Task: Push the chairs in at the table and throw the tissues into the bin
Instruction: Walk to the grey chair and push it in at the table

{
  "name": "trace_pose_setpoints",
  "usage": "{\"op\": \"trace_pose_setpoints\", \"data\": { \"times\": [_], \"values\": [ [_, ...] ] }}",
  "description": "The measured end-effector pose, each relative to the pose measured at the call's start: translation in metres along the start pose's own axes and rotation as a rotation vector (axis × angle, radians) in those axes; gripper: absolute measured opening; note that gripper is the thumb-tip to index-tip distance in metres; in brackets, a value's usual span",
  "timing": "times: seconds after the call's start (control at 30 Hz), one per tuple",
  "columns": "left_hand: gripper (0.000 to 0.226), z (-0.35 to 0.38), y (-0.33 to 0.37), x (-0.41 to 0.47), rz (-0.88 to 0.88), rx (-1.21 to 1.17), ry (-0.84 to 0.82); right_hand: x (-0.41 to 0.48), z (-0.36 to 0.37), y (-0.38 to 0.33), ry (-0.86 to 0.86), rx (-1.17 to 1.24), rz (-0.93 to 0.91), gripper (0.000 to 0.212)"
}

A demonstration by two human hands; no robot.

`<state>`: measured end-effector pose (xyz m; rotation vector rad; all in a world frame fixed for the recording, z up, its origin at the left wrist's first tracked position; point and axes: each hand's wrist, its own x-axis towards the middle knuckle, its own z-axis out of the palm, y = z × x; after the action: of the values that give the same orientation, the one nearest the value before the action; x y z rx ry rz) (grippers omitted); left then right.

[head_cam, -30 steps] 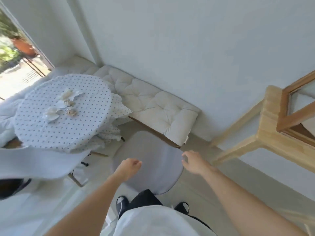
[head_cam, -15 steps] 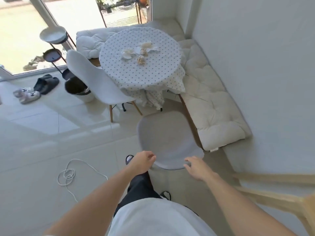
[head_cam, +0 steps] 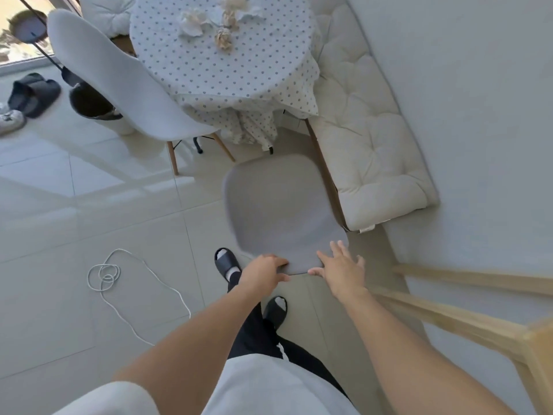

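A grey chair (head_cam: 278, 211) stands in front of me, pulled back from the round table (head_cam: 221, 70) with its dotted cloth. My left hand (head_cam: 264, 274) curls over the top edge of the chair's back. My right hand (head_cam: 339, 268) lies on the same edge with fingers spread, thumb under the rim. A second, white chair (head_cam: 119, 82) stands at the table's left side, turned away from it. Several crumpled tissues (head_cam: 215, 22) lie on the tabletop. A dark-lined bin (head_cam: 95, 106) sits on the floor behind the white chair, partly hidden by it.
A cream cushioned bench (head_cam: 368, 145) runs along the wall right of the grey chair. A pale wooden frame (head_cam: 466, 319) juts in at lower right. A white cable (head_cam: 119, 283) lies coiled on the tiles at left. Slippers and shoes (head_cam: 27, 97) sit by the window.
The view has swung down and closer to the grey chair. Both hands have come onto the top of its back, the left one closing over the edge.
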<state>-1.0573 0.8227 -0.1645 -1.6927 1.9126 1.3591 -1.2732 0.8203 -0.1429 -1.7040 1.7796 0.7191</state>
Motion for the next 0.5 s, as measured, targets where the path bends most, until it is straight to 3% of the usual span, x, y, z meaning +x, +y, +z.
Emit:
{"op": "trace_pose_setpoints", "data": {
  "times": [0.1, 0.23, 0.5],
  "values": [
    [0.040, 0.003, 0.000, 0.007, 0.033, 0.137, 0.095, 0.001, 0.003, -0.002, 0.035, -0.057, 0.008, 0.069],
    [0.054, 0.003, -0.001, 0.008, 0.076, 0.202, 0.210, 0.008, -0.004, -0.006, 0.062, -0.101, 0.014, 0.075],
    [0.063, -0.050, -0.010, 0.044, 0.036, 0.121, 0.175, 0.039, -0.035, -0.025, 0.081, -0.077, 0.031, 0.072]
  ]
}}
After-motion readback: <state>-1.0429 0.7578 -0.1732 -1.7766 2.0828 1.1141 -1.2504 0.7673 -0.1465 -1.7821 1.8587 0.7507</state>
